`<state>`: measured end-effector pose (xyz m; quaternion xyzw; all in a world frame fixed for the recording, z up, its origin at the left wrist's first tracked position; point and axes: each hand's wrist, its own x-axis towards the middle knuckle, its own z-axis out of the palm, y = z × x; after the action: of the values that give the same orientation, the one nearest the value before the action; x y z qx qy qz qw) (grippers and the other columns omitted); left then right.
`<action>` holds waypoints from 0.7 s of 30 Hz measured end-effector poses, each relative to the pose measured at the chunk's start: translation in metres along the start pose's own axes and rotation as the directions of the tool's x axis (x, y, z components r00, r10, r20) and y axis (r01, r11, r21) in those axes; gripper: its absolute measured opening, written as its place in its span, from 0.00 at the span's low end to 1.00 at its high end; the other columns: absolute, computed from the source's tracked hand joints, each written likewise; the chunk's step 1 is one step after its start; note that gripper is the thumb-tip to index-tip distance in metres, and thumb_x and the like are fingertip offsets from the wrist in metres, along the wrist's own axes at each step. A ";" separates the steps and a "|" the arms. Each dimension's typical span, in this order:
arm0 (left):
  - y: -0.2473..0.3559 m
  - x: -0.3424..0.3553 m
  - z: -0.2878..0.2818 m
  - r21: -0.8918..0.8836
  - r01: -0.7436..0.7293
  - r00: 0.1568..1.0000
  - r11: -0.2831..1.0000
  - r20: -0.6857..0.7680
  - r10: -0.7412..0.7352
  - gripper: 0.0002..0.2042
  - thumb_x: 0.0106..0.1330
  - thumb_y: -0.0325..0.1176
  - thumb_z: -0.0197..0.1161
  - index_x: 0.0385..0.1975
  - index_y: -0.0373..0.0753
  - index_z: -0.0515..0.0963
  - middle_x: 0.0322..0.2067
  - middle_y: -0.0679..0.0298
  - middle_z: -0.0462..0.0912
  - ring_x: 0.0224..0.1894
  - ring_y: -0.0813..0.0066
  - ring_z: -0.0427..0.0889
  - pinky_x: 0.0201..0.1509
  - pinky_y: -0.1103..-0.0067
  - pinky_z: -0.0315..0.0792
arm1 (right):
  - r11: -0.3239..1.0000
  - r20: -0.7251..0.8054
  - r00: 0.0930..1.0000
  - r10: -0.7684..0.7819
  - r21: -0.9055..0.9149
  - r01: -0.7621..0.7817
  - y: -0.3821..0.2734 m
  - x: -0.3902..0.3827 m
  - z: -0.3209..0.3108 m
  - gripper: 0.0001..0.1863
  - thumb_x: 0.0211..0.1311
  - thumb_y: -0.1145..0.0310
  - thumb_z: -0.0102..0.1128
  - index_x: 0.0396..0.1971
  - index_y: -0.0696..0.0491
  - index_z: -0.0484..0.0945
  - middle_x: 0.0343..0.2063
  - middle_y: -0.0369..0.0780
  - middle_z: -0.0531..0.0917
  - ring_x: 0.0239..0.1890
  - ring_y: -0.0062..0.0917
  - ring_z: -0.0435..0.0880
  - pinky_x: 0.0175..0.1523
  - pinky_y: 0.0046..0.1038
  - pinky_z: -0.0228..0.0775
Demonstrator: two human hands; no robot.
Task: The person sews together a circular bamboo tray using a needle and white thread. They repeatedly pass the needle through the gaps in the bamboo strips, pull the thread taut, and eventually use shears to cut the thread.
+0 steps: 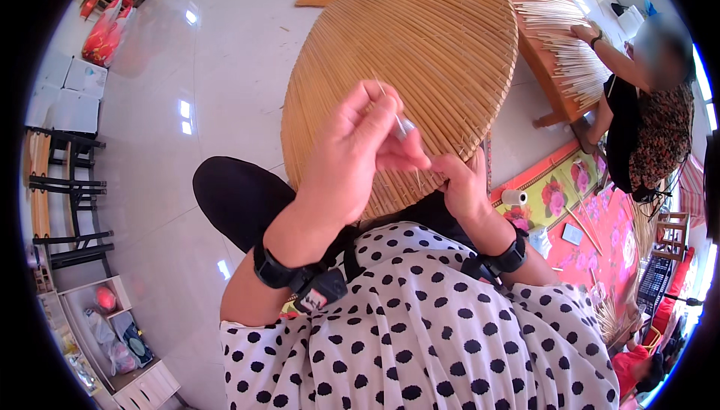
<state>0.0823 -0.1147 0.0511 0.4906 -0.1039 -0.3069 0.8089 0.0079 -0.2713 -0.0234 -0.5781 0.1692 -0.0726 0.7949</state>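
A large rounded panel of bamboo strips [405,42] with a braided rim leans across my lap. Above its near part, my left hand [360,136] is closed in a pinch on a thin needle-like strand [378,86]. Something shiny and silvery, like a thimble or tape, wraps one finger [406,126] of that hand. My right hand [461,185] grips the panel's lower right rim, its thumb on top and the other fingers mostly hidden. The two hands nearly meet at the fingertips.
Right of me, a spool of white thread [514,198] and a small pale box [571,234] lie on a red floral mat [600,222]. Another person [652,110] handles pale sticks [562,42] on a wooden table [536,54]. Folded black-framed furniture [71,185] stands left.
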 end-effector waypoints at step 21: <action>0.058 0.045 -0.048 0.307 -0.525 0.798 0.794 -0.146 0.584 0.09 0.72 0.34 0.55 0.40 0.33 0.75 0.19 0.68 0.74 0.22 0.76 0.78 0.31 0.79 0.75 | 0.999 0.058 0.997 0.045 -0.003 -0.045 -0.009 0.002 -0.025 0.26 0.47 0.80 0.51 0.52 0.64 0.70 0.43 0.45 0.80 0.44 0.29 0.80 0.46 0.26 0.72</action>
<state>0.1630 -0.0870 0.0708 0.5687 -0.1862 0.0209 0.8009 0.0022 -0.2971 -0.0220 -0.5767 0.1592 -0.0379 0.8004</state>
